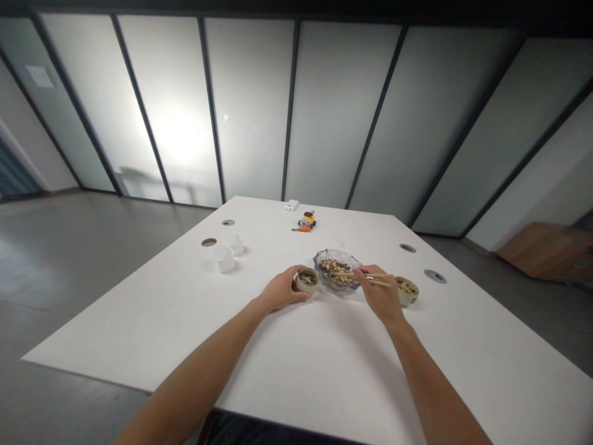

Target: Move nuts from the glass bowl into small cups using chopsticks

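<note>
My left hand (pixel 279 289) is wrapped round the side of a small beige bowl (pixel 307 290) that holds dark, seed-like bits. A pair of wooden chopsticks (pixel 380 281) is gripped in my right hand (pixel 380 298), with the tips pointing left over a clear glass bowl (pixel 319 254). Peanuts mixed with dark seeds (pixel 337 272) lie in that glass bowl. Whether the chopstick tips pinch anything is too small to tell. Just right of my right hand stands a second beige bowl (pixel 408 301) with peanuts in it, partly hidden by the hand and chopsticks.
Two clear plastic containers (pixel 224 259) stand on the white table (pixel 287 352) at left. Farther back are a yellow toy vehicle (pixel 307 219), an orange carrot-like item (pixel 303 229) and a white box (pixel 291 205). Round cable holes (pixel 435 276) sit near both sides.
</note>
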The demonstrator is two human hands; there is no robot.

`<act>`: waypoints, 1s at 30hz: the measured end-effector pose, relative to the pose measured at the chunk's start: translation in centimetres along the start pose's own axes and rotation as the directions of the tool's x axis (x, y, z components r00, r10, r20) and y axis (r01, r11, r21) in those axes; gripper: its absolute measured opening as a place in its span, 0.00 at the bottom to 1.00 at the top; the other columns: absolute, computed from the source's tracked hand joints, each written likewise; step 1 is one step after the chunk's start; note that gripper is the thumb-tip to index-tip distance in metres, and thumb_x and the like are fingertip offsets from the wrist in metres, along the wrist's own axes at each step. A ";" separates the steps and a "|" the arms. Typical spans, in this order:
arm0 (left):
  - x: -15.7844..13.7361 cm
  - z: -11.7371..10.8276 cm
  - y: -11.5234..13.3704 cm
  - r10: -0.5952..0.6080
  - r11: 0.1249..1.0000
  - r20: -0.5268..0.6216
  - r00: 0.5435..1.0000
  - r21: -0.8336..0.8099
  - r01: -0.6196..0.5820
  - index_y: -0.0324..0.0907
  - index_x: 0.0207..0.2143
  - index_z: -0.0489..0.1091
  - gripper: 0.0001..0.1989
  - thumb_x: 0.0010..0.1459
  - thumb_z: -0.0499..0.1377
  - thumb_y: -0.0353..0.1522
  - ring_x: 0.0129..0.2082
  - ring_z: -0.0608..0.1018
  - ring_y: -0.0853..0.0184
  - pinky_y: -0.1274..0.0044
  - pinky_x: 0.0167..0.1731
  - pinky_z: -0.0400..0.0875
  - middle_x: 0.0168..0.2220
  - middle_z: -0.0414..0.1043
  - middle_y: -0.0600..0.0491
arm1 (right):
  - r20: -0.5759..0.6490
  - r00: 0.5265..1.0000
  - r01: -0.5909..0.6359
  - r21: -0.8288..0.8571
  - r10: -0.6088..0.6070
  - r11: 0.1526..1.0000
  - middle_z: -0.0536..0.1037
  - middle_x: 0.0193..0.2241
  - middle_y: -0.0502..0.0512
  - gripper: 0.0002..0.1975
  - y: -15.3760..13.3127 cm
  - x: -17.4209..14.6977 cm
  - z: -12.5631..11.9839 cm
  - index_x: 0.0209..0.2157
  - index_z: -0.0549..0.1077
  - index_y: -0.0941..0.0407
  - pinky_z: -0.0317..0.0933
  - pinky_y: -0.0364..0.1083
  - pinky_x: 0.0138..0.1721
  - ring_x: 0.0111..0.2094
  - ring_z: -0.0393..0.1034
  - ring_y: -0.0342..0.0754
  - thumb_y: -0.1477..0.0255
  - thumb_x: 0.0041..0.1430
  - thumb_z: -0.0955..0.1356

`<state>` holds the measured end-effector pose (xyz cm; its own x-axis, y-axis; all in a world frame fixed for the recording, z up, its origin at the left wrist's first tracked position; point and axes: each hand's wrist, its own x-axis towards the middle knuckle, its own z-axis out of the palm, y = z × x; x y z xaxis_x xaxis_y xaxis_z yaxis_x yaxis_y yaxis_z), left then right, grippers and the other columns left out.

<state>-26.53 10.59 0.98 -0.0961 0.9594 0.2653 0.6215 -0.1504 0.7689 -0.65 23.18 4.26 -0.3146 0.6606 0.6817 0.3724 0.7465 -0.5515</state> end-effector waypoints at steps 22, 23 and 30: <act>0.0 0.0 0.0 0.015 1.000 -0.007 1.000 -0.011 -0.015 0.49 0.62 0.69 0.37 0.49 0.74 0.35 0.53 0.80 0.55 0.68 0.54 0.75 0.59 0.77 0.49 | 0.022 0.998 0.058 0.094 -0.060 0.994 0.82 0.33 0.58 0.24 -0.1 -0.1 -0.1 0.33 0.81 0.52 0.72 0.52 0.39 0.35 0.77 0.53 0.47 0.67 0.67; 0.0 0.0 0.0 0.014 1.000 -0.005 1.000 -0.012 -0.014 0.48 0.62 0.69 0.37 0.49 0.74 0.35 0.53 0.80 0.55 0.68 0.54 0.75 0.59 0.77 0.49 | 0.034 0.997 0.062 0.096 -0.066 0.993 0.82 0.33 0.58 0.24 -0.1 -0.2 0.0 0.33 0.81 0.52 0.72 0.52 0.40 0.35 0.77 0.53 0.47 0.68 0.67; 0.0 -0.1 0.2 0.017 1.000 -0.005 1.000 -0.005 -0.017 0.48 0.62 0.69 0.37 0.50 0.73 0.36 0.52 0.81 0.56 0.67 0.54 0.75 0.58 0.77 0.48 | 0.074 0.994 0.070 0.089 -0.077 0.994 0.82 0.35 0.58 0.22 -0.1 -0.7 0.3 0.35 0.81 0.52 0.73 0.52 0.40 0.37 0.77 0.53 0.49 0.69 0.67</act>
<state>-26.46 10.51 1.17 -0.0894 0.9556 0.2807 0.6188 -0.1675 0.7675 -0.72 22.65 3.68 -0.4064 0.6052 0.6845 0.2702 0.7953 -0.5427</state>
